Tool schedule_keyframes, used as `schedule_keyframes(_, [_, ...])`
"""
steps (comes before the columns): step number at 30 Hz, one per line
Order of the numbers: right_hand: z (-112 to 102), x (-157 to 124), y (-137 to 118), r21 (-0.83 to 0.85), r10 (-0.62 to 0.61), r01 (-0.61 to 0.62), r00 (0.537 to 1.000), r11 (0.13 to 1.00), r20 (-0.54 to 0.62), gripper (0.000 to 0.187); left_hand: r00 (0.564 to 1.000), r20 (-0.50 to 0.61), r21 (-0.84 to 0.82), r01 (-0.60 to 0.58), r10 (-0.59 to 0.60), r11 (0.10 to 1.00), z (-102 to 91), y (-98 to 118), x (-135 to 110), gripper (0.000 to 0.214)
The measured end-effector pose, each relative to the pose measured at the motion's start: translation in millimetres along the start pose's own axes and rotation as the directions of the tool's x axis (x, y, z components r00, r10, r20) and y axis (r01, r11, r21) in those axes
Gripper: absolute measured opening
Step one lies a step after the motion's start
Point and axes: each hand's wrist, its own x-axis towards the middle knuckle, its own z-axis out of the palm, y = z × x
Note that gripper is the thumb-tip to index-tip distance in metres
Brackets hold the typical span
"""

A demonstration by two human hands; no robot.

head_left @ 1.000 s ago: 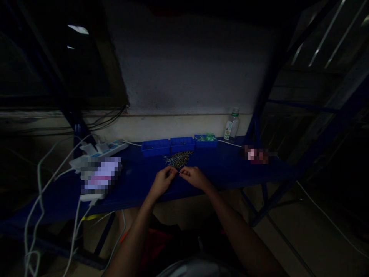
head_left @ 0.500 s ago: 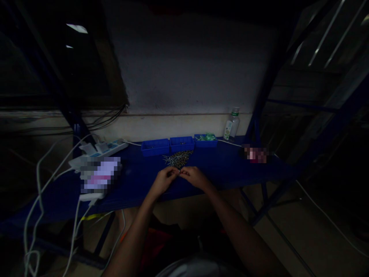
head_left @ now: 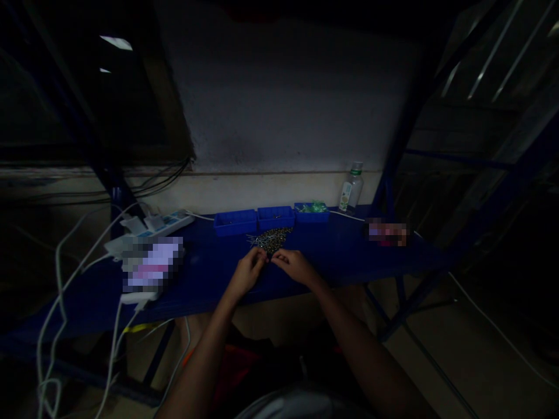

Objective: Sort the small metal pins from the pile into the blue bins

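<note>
A heap of small metal screws or similar fasteners (head_left: 275,238) lies on the blue tabletop (head_left: 332,253), just beyond my fingers. My left hand (head_left: 248,272) is at the near left edge of the heap, its thumb and fingers pinched together; whatever is between them is too small and dark to name. My right hand (head_left: 294,266) rests close by on the right, fingertips pressed together in a pinch, and its content is hidden too. A narrow gap separates the two sets of fingertips.
Behind the heap stand a left blue bin (head_left: 236,224), a middle blue bin (head_left: 275,218) and a right blue bin (head_left: 311,217) holding green plastic. A bottle (head_left: 351,189) stands at the back right. Leftward are a power strip (head_left: 152,230), a blurred-out device (head_left: 152,265) and white cables (head_left: 59,279).
My fingertips, which met in front of the heap, have come slightly apart. The left hand has shifted a little left and up towards the heap, while the right has barely moved.
</note>
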Motion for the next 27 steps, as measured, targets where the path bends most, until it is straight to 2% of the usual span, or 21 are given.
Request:
schedule_keyframes(6, [0.0, 0.1, 1.6, 0.045, 0.010, -0.010, 1.000, 0.999, 0.009, 0.019, 0.998, 0.061, 0.028, -0.002, 0.000, 1.000, -1.0, -1.8, 0.5, 0.025])
schedule_keyframes(10, [0.4, 1.0, 3.7, 0.048, 0.009, -0.010, 1.000, 0.999, 0.020, 0.019, 0.998, 0.053, 0.013, 0.043, -0.044, 0.999, -1.4, -1.5, 0.9, 0.026])
schedule_keyframes(16, [-0.6, 1.7, 4.1, 0.046, 0.038, -0.036, 0.998, 0.998, -0.044, 0.019, 0.996, 0.021, 0.005, 0.083, -0.083, 0.997, -2.1, -1.1, 0.3, 0.032])
schedule_keyframes(21, [-0.1, 0.4, 2.0, -0.001, 0.003, -0.003, 0.999, 1.000, 0.045, 0.017, 0.999, 0.008, -0.036, 0.050, -0.050, 0.998, -2.4, 0.4, -1.5, 0.031])
schedule_keyframes(27, [-0.6, 0.1, 1.0, -0.086, -0.036, 0.045, 0.994, 0.995, 0.101, 0.012, 0.997, 0.071, -0.037, -0.001, 0.003, 0.999, -1.3, 4.5, -2.4, 0.030])
